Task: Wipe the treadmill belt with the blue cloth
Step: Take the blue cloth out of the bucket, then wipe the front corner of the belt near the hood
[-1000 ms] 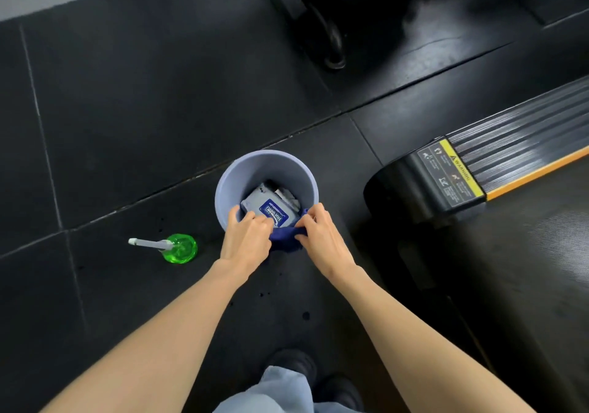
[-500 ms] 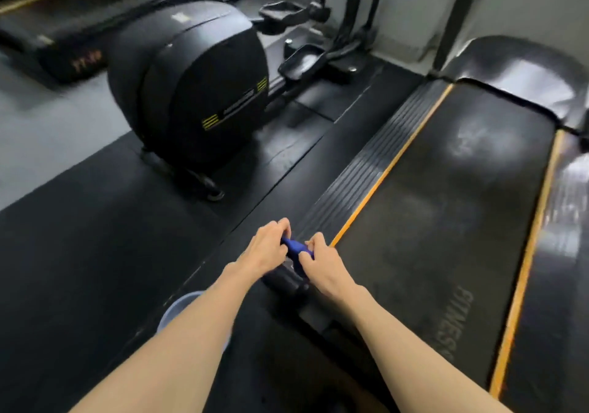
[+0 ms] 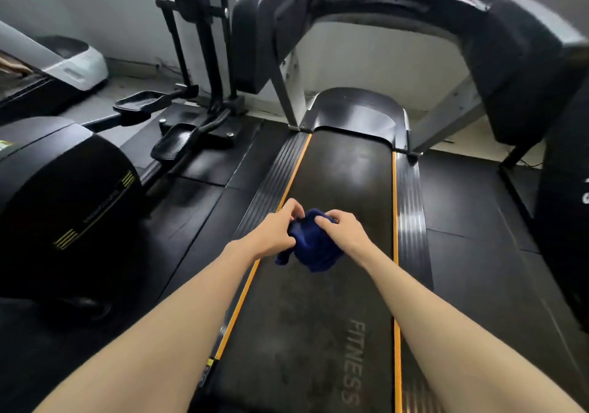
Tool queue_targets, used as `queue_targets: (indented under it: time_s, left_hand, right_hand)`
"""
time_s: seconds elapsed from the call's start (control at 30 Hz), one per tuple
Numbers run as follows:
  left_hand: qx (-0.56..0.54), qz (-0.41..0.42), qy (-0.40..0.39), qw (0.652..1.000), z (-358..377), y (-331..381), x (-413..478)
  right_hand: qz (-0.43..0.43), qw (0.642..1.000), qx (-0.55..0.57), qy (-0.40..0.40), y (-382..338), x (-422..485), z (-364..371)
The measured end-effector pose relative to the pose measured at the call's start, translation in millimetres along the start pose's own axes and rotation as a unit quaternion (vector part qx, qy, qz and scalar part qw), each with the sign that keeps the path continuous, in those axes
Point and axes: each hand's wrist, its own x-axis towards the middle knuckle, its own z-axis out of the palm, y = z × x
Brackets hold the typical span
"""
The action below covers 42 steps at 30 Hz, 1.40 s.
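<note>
Moved: since half a second ago my view has swung from the near left corner of the deck to straight down its length, and both hands with the cloth have travelled from over the left rail to over the belt.
Treadmill (image 3: 446,30): fills the middle and right of my view, console and uprights at the far end, deck running toward me.
Elliptical trainer (image 3: 63,196): black housing at the left, beside the deck but apart from it, pedals farther off.
Floor mats (image 3: 462,205): dark rubber either side of the deck.
Treadmill belt (image 3: 347,173): dark, edged by orange stripes, with grey FITNESS lettering (image 3: 353,361) near me; it looks dull and smudged from near to far, with no cleaner streak that I can make out.
Left hand (image 3: 274,231): fingers curled, pinching the left side of the cloth.
Right hand (image 3: 345,229): fingers curled over the cloth's top right edge, gripping it.
Blue cloth (image 3: 314,250): bunched between the two hands over the middle stretch of the belt, toward its left stripe, one corner hanging down at the left; I cannot tell whether it touches the belt.
Progress: I judge the cloth fetched and brought to the belt, with the wiping itself not yet begun. Left to do: settle the cloth into a pad, press it down, and cover the whole belt, far end to near.
</note>
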Motion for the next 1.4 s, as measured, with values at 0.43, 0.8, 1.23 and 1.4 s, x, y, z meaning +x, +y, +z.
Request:
queue_targets:
  time_s: [0.43, 0.8, 1.23, 1.4]
  left_hand:
    - [-0.102, -0.012, -0.136, 0.985, -54, 39, 229]
    - [0.014, -0.009, -0.158, 0.987, -174, 87, 467]
    - [0.087, -0.047, -0.188, 0.977, -179, 118, 686]
    - [0.221, -0.055, -0.118, 0.966, -138, 85, 793]
  right_hand:
    - [-0.079, 0.993, 0.019, 0.082, -22, 168, -115]
    - [-0.008, 0.999, -0.04, 0.01, -118, 372, -220]
    - [0.044, 0.986, -0.16, 0.003, -70, 575, -326]
    - [0.01, 0.977, -0.211, -0.01, -22, 676, -336]
